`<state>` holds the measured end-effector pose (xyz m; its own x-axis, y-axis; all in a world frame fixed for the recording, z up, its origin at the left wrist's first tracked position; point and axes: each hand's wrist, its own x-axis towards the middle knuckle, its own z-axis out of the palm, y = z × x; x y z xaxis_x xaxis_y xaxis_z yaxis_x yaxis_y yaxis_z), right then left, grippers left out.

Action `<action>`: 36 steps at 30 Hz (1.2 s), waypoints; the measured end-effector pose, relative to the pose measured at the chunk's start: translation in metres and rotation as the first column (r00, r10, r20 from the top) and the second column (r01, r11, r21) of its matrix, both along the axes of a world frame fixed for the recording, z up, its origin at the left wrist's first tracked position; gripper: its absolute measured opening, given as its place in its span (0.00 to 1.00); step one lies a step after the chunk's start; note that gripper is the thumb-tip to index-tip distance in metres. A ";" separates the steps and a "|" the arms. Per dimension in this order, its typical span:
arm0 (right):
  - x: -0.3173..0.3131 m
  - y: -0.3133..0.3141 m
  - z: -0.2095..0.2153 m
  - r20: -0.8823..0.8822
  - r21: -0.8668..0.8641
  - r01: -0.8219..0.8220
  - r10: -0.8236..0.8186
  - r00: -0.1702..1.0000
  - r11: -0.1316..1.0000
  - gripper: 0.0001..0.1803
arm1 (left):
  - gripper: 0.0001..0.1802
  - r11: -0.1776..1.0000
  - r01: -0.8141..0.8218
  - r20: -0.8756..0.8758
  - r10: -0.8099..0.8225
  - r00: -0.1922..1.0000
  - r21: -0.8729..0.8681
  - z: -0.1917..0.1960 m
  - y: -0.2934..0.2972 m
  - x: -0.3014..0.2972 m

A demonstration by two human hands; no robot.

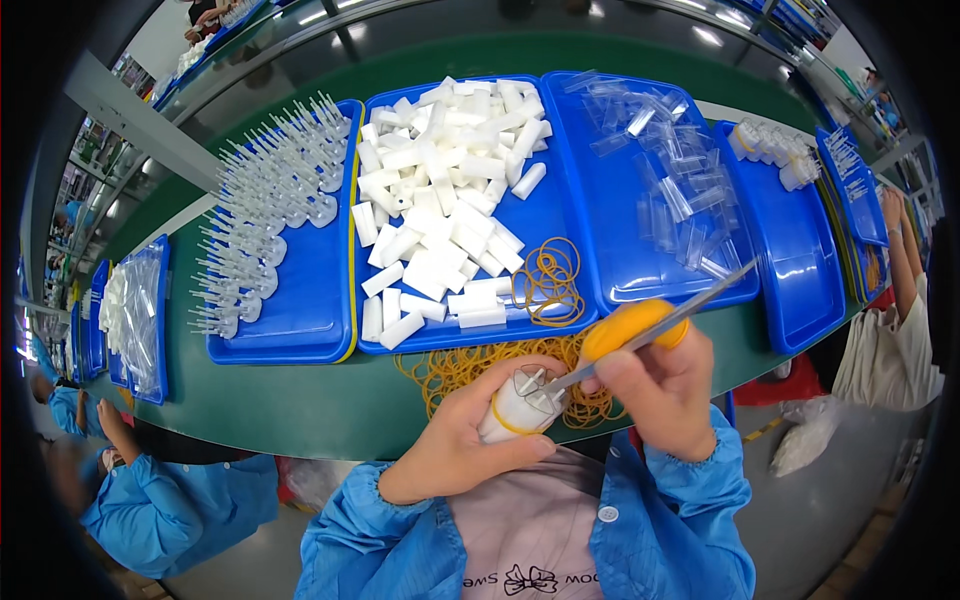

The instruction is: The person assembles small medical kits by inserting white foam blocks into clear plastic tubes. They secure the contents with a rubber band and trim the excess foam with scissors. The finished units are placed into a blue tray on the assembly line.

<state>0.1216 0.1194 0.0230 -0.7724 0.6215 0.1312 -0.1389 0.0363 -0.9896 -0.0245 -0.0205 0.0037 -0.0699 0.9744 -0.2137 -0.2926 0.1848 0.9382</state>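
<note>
My left hand [462, 440] wraps around a short bundle of white cylinders and clear plastic pieces [512, 412], with a yellow rubber band around it. The bundle's open end faces up and slightly right. In my right hand [665, 400] is a long, thin metal tool [690, 305] that looks like tweezers. One end touches or enters the top of the bundle; the other points up to the right. Orange finger covers [630, 328] sit on fingers of my right hand. Loose rubber bands [460, 375] lie on the green table just beyond the bundle.
Blue trays hold clear stemmed parts [265, 210], white blocks [440, 190] with rubber bands [550, 280], clear tubes [690, 190], and banded bundles [775, 150]. A bagged tray [140, 320] stands left. Co-workers in blue [180, 510] and a light top [885, 350] are at either side.
</note>
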 end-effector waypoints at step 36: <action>-0.007 0.012 0.008 0.064 -0.117 -0.189 0.198 0.978 0.975 0.08 | 0.32 0.991 -0.120 0.085 0.126 0.988 -0.064 0.007 0.006 0.005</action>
<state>0.1146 0.1311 0.0314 -0.8844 0.4667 0.0076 -0.0579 -0.0936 -0.9939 -0.0195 -0.0146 0.0109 -0.1669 0.9450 -0.2813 -0.3978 0.1965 0.8962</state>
